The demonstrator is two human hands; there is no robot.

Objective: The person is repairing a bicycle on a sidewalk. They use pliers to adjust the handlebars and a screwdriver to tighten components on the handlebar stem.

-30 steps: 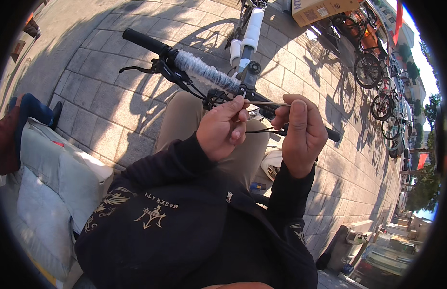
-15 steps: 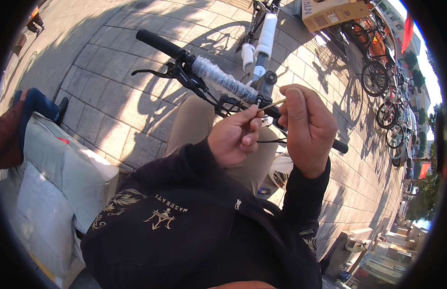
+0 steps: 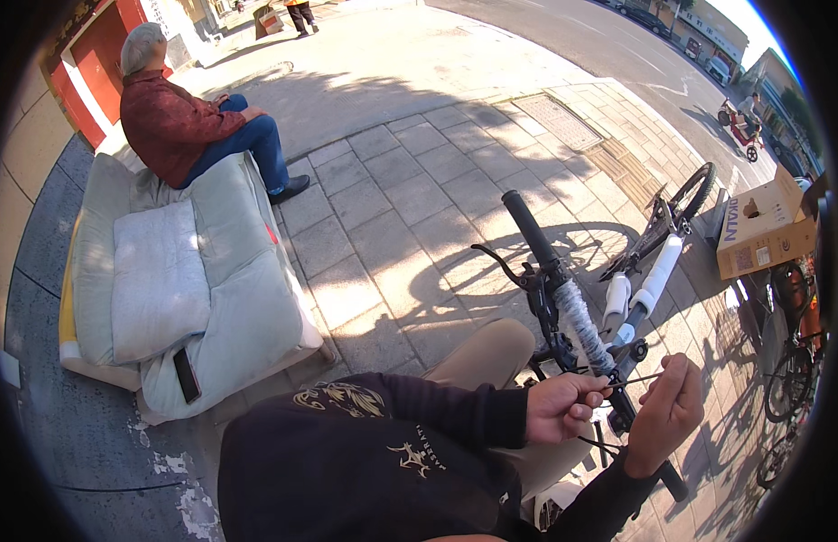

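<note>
Thin, straight, dark rod | cylindrical black rubber handlebar grip | crinkled, translucent whitish plastic wrap | plain white tubular foam sleeve | person's black cloth jacket, gold leafy scrolls | beige cloth trousers | padded, pale grey-green fabric seat | brown cardboard box, dark lettering

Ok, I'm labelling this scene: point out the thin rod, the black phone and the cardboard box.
Thin rod (image 3: 636, 380): head view, its visible middle.
Black phone (image 3: 187, 375): head view, middle of its surface.
Cardboard box (image 3: 773, 219): head view, its printed side.
</note>
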